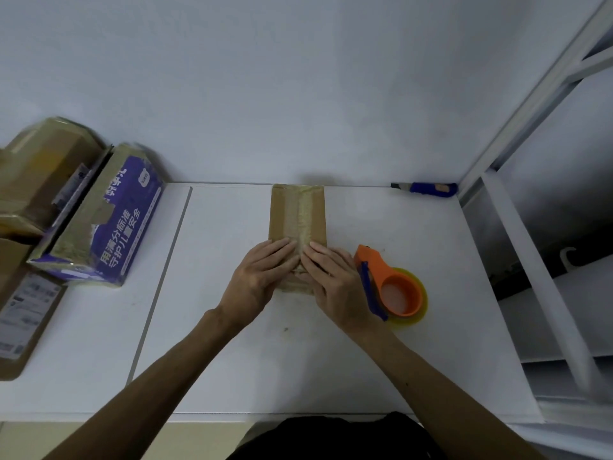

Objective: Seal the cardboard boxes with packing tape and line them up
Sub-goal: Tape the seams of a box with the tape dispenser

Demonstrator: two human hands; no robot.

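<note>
A small brown cardboard box [297, 214] lies in the middle of the white table, with a strip of clear tape running along its top seam. My left hand [262, 277] lies flat on the box's near end, fingers straight and pressing down. My right hand [335, 277] presses beside it on the same end, its fingers also straight, the fingertips of both hands almost meeting over the tape. An orange tape dispenser [391, 287] with a roll of clear tape lies on the table just right of my right hand.
A purple-printed box [109, 220] and several brown cardboard boxes [36, 174] stand at the left. A blue utility knife [428, 188] lies at the table's back right corner. A white metal frame [530, 227] borders the right side.
</note>
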